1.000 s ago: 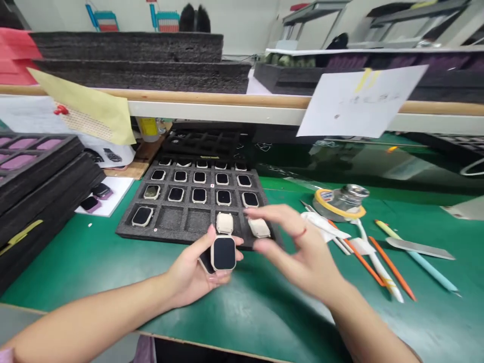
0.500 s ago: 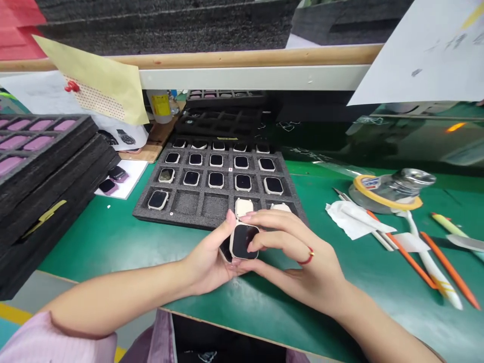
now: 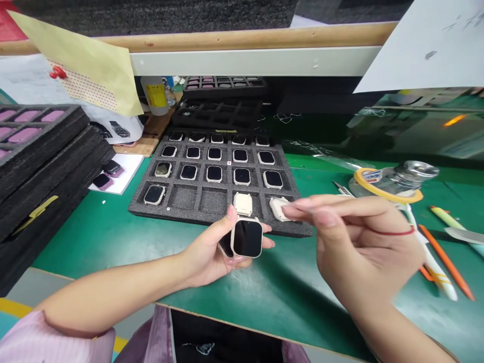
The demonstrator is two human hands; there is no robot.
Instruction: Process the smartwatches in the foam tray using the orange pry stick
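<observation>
Pink ribbed sleeve (image 3: pixel 60 340), red wrist string (image 3: pixel 397 233)

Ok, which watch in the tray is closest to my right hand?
The tilted cream watch case in the foam tray's front-right pocket, by your right hand; the others sit flat.

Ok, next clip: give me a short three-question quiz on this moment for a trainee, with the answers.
1. The left hand holds a square watch with a pale frame. Which way does its dark screen face: A) toward the head camera, B) into the palm, C) down at the bench?
2. True or false: the right hand has a thin red cord around it.
3. Fill in the blank: in the row of the dark foam tray nearest the person, ___ cells hold nothing.

Key: 1 A; 2 true; 3 two.
</observation>
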